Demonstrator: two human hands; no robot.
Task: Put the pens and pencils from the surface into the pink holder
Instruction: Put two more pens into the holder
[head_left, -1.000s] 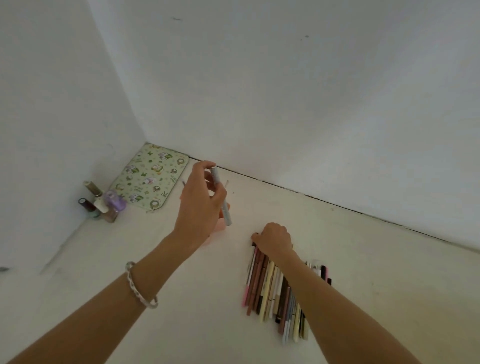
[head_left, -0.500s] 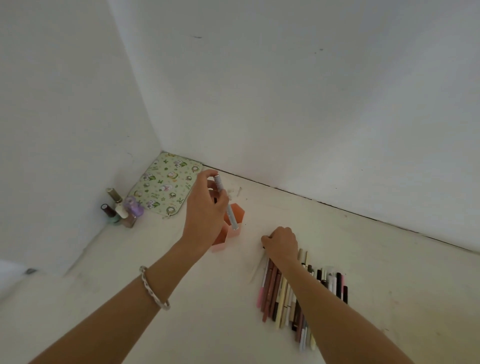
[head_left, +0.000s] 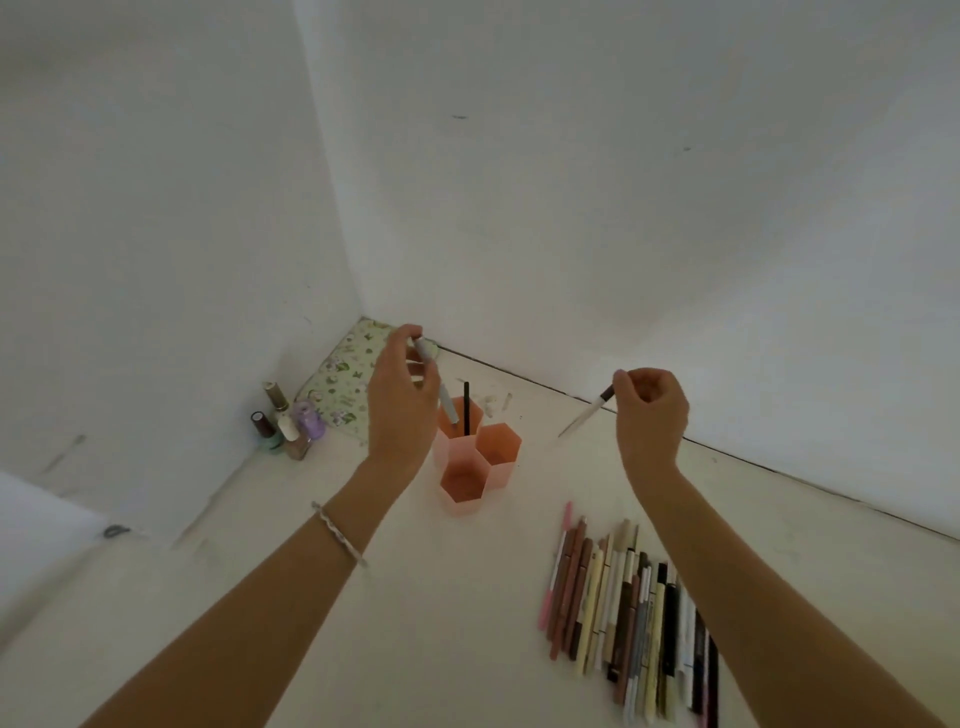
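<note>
White walls corner a pale surface (head_left: 415, 623), where a row of pens and pencils (head_left: 623, 613) lies near the pink holder (head_left: 498, 452). The left hand (head_left: 402, 405) grips a grey pen (head_left: 441, 389), tip at the holder's rear cell; the right hand (head_left: 652, 415) pinches a white pen (head_left: 584, 415) aloft.

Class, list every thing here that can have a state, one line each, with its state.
pink holder, upright
black pen, standing in rear compartment
grey pen, tilted, tip at rear compartment
left hand, grips grey pen
white pen, tilted in air
right hand, pinches white pen
row of pens and pencils, lying on surface
nail polish bottles, upright, capped
</note>
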